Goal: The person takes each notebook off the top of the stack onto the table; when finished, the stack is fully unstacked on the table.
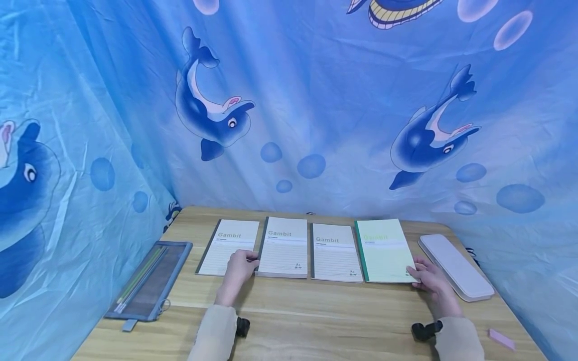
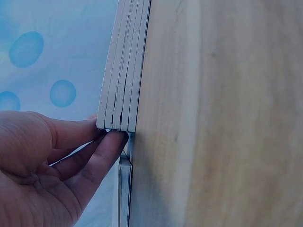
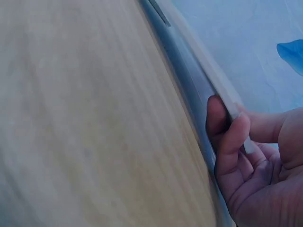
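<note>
Four white-covered spots of notebooks lie in a row. My left hand [image 1: 241, 268] is between the first notebook [image 1: 229, 245] and the second, thicker stack of notebooks [image 1: 284, 250]. In the left wrist view its fingertips touch the side of this stack [image 2: 124, 71] at the near corner, fingers fairly straight. A third dark-spined notebook [image 1: 335, 253] lies beside it. At the right end, my right hand [image 1: 429, 276] pinches the lower right corner of a green-spined notebook [image 1: 384, 250]. The right wrist view shows that notebook's edge [image 3: 208, 66] tilted up off the table, thumb above, fingers below.
A grey mesh pencil pouch [image 1: 149, 281] with pencils inside lies at the left. To the right are a white pencil case [image 1: 456, 268] and a small pink eraser-like block [image 1: 501, 339]. A blue dolphin-print curtain [image 1: 289, 125] hangs behind the wooden table [image 1: 325, 311].
</note>
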A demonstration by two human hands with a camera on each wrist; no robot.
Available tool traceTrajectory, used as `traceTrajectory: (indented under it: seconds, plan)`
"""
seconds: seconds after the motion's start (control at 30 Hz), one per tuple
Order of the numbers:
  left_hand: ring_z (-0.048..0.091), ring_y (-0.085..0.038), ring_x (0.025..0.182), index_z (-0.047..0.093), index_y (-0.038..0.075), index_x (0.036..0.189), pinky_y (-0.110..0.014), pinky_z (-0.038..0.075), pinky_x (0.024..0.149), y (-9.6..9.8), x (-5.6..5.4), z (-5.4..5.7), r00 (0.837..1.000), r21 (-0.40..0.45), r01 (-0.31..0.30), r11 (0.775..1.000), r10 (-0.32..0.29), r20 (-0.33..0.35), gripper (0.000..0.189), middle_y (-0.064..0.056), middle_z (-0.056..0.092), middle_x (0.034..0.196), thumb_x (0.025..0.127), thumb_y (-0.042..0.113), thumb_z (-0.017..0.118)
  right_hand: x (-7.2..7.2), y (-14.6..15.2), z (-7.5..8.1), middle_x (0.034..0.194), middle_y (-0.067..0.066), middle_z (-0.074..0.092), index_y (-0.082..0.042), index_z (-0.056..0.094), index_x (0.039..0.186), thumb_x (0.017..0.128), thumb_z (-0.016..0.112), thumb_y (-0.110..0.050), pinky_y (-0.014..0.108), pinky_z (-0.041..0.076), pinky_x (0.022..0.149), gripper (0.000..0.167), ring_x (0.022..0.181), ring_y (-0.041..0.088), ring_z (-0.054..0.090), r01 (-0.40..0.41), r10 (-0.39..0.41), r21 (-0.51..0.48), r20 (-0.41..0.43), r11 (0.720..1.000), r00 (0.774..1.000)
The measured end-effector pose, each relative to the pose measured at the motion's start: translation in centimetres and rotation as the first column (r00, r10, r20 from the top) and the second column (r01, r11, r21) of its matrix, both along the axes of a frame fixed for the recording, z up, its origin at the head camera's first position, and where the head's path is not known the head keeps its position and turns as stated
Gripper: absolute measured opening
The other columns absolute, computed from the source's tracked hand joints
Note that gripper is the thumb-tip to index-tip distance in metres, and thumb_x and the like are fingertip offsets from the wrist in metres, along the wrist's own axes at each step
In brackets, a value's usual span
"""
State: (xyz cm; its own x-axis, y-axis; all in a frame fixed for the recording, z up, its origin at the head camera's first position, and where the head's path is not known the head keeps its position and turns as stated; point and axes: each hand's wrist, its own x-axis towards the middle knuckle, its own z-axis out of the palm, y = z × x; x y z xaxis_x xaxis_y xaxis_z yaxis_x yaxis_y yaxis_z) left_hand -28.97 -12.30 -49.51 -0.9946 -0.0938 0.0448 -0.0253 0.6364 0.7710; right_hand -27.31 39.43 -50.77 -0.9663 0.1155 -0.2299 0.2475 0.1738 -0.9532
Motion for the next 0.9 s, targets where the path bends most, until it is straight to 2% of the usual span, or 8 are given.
traceTrajectory:
  seconds: [0.2,0.4,0.47,0.6,0.67,0.9]
  plan:
    - [0.069,-0.031,0.089,0.073,-0.006,0.104,-0.044,0.056,0.079,-0.05,0.13,0.1,0.999,-0.005,0.004,1.0,-0.004,-0.037,0.019,-0.02,0.073,0.098,0.085,-0.002,0.071,0.21,0.13,-0.15,0.109,0.0,0.063,0.01,0.024,0.145,0.101,0.059,-0.012,0.026,0.056,0.066,0.061,0.078,0.005,0.062,-0.001,0.0,0.029,0.01,1.0,1.0]
    - [0.069,-0.031,0.09,0.073,-0.006,0.105,-0.044,0.056,0.08,-0.04,0.14,0.05,0.999,0.002,0.002,1.0,-0.002,-0.033,0.02,-0.02,0.073,0.1,0.085,-0.002,0.072,0.27,0.06,-0.16,0.1,-0.002,0.063,0.01,0.032,0.139,0.1,0.06,-0.011,0.025,0.056,0.065,0.052,0.076,0.006,0.061,0.024,-0.025,0.074,0.015,0.997,1.0]
    - [0.069,-0.031,0.09,0.073,-0.006,0.105,-0.044,0.056,0.08,-0.01,0.13,-0.01,1.0,0.003,0.002,1.0,-0.002,-0.027,0.02,-0.02,0.073,0.1,0.085,-0.001,0.071,0.28,0.01,-0.2,0.102,0.004,0.063,0.011,0.034,0.138,0.099,0.061,-0.011,0.026,0.057,0.064,0.052,0.074,0.006,0.061,0.043,-0.044,0.104,0.013,0.994,0.999]
    - [0.069,-0.03,0.09,0.073,-0.005,0.106,-0.043,0.056,0.079,-0.02,0.06,-0.08,1.0,0.001,0.005,1.0,-0.005,-0.021,0.02,-0.02,0.072,0.101,0.086,-0.001,0.071,0.26,-0.21,-0.32,0.113,0.025,0.059,0.013,0.035,0.138,0.098,0.062,-0.01,0.026,0.057,0.063,0.054,0.072,0.007,0.06,0.077,-0.079,0.163,0.003,0.984,0.997]
    - [0.069,-0.031,0.091,0.073,-0.005,0.106,-0.044,0.056,0.08,-0.04,0.05,-0.13,1.0,0.0,0.006,1.0,-0.006,-0.022,0.021,-0.02,0.072,0.101,0.086,-0.001,0.071,0.22,-0.27,-0.49,0.116,0.03,0.056,0.014,0.035,0.139,0.097,0.062,-0.01,0.026,0.057,0.063,0.055,0.072,0.007,0.06,0.088,-0.089,0.191,-0.002,0.978,0.996]
    - [0.069,-0.032,0.093,0.072,-0.005,0.106,-0.045,0.056,0.082,-0.1,0.08,-0.14,1.0,0.0,-0.001,1.0,0.001,-0.013,0.021,-0.02,0.072,0.102,0.086,-0.001,0.071,0.31,-0.79,0.01,0.106,0.023,0.059,0.017,0.043,0.132,0.092,0.065,-0.01,0.026,0.055,0.062,0.053,0.076,0.01,0.057,0.11,-0.109,0.29,-0.02,0.951,0.994]
